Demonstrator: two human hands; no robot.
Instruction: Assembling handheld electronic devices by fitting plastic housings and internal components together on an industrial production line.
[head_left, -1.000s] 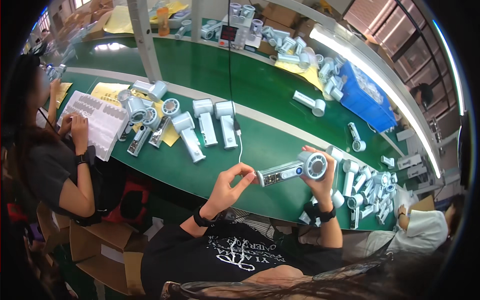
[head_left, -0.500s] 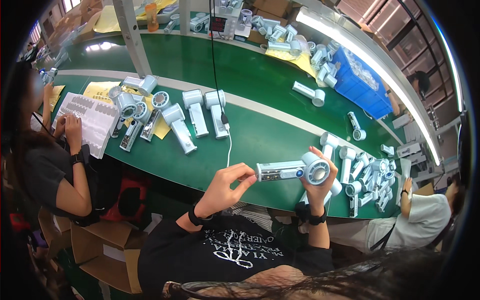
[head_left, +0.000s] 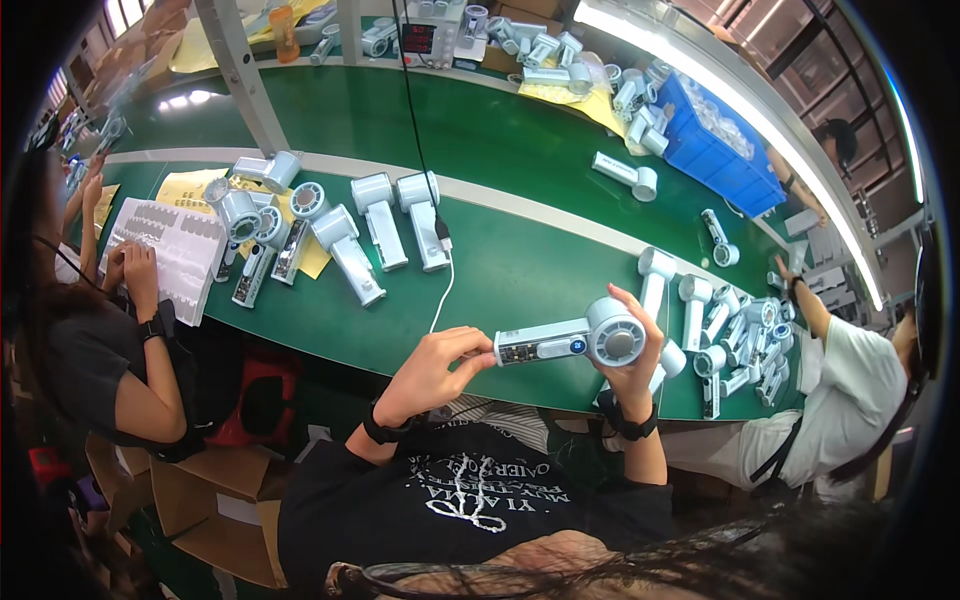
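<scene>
A light-blue handheld fan (head_left: pixel 540 343) is held sideways above the front of the green table. Its handle is uncovered along one side, showing circuit parts and a round blue disc. My right hand (head_left: pixel 637 372) grips it around the round fan head. At the handle's other end, my left hand (head_left: pixel 432 372) is closed in a pinch, thumb and fingertips against that end. A white cable (head_left: pixel 447 285), joined to a black plug (head_left: pixel 441 232), runs down behind my left hand. Its lower end is hidden, so what the pinch holds is unclear.
More fans lie left (head_left: pixel 350 255) and in a pile at right (head_left: pixel 745 345). Beyond are a blue crate (head_left: pixel 715 150) and a power supply (head_left: pixel 432 42). A black cord (head_left: pixel 412 110) hangs in front. Co-workers sit left (head_left: pixel 100 350) and right (head_left: pixel 850 370).
My view has shifted slightly, while both hands keep the same hold on the fan. The co-worker at the right has stretched an arm farther forward over the table.
</scene>
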